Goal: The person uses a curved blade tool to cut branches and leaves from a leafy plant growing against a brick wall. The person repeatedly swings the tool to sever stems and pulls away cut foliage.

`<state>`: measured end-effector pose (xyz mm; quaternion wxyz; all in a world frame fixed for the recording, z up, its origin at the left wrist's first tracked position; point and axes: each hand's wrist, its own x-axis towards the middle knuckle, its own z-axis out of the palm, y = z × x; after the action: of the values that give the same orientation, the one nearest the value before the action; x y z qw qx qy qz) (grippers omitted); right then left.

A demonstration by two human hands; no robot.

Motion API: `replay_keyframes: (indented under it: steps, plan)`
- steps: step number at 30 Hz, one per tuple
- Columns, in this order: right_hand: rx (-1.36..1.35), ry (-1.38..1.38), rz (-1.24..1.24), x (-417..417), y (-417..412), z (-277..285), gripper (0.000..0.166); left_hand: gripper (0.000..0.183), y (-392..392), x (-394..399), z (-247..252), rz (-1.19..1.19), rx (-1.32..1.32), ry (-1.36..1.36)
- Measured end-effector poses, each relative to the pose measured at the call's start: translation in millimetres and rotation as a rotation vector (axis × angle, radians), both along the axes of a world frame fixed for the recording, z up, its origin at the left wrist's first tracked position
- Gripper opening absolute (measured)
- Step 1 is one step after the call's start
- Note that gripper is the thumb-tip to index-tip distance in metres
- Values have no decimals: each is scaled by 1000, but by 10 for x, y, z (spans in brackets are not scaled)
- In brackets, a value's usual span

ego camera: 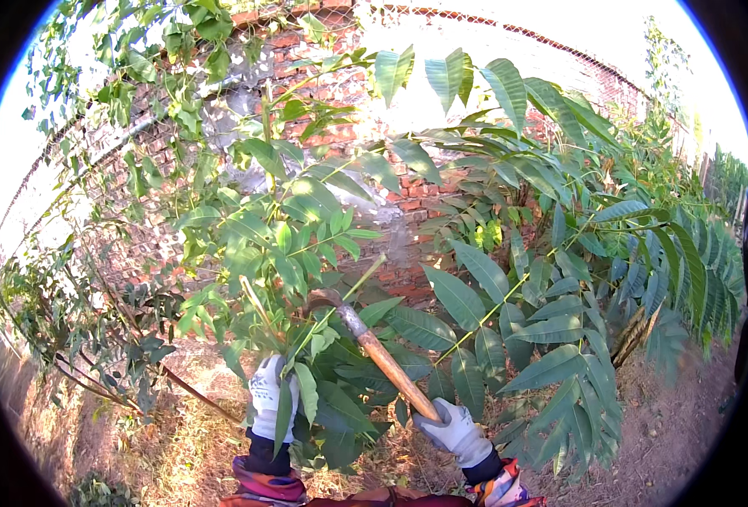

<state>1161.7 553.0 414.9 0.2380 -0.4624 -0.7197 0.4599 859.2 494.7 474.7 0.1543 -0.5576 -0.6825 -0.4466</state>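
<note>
My right hand [455, 432], in a white and grey work glove, is closed around the lower end of a wooden handle [394, 369]. This belongs to a sickle-like hand tool with a metal socket [352, 320]. Its dark curved blade [323, 299] lies among green leaves, partly hidden by them. My left hand [271, 396], gloved alike, grips leafy green stems [304, 345] left of the tool. Leaves cover part of that hand's fingers. A pale cut stem end [255, 298] rises just above it, and another cut stalk [367, 275] crosses in front of the blade.
A brick wall [421, 190] with wire mesh stands behind the plants. Large compound leaves [539, 329] spread across the right side. A leafy shrub [114, 317] with a thin brown branch [199, 396] is at left. Dry grass [177, 453] covers the ground.
</note>
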Motion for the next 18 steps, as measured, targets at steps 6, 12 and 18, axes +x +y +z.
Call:
replay_keyframes:
  steps: [6, 12, 18]
  plan:
    - [-16, 6, -50, 149, -116, -139, 39, 23, 69, -294, -39, -9, 39, -152]
    - [54, 109, -40, 168, -196, -284, 31, 5, 169, -393, -87, 59, 75, -35]
    - [18, 38, -86, 18, -286, -147, 32, 12, 68, -275, -62, -36, -34, -77]
